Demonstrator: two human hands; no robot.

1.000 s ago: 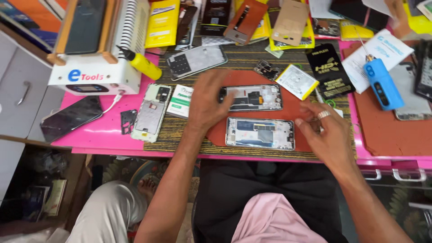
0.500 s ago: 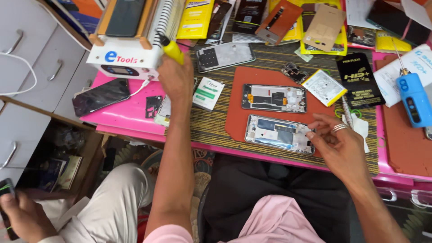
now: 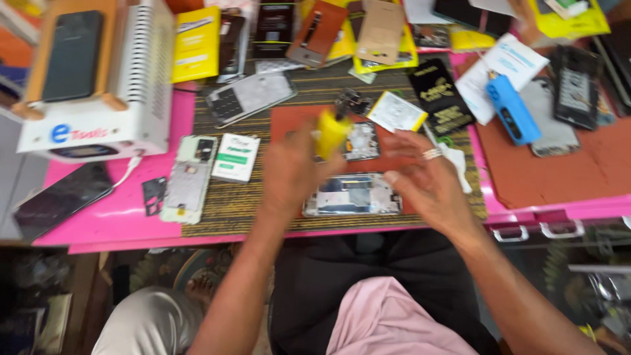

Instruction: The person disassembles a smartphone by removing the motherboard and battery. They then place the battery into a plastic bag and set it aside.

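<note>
Roughly mid-bench, left hand (image 3: 292,167) grips a yellow bottle (image 3: 332,131) over the red mat (image 3: 289,118). Right hand (image 3: 427,177) hovers beside it, fingers loosely curled, holding nothing visible. Opened phone (image 3: 351,195) lies near the front edge. Yellow flat packet (image 3: 196,45) at back-left, white-green label card (image 3: 235,158) left of mat.

This is a phone repair workshop. The pink worktop (image 3: 112,220) is crowded with opened phones: a stripped phone frame (image 3: 353,194) with bare innards lies on a red work mat (image 3: 289,121), another gutted frame (image 3: 186,179) sits to the left, and a dark handset (image 3: 60,199) rests near the edge. A white screen-separator machine (image 3: 125,98) carries a phone on its top plate. Loose back covers (image 3: 317,31), a flat battery (image 3: 397,112), yellow spare-part packets (image 3: 196,45) and a blue handheld tool (image 3: 511,108) lie scattered behind.
</note>
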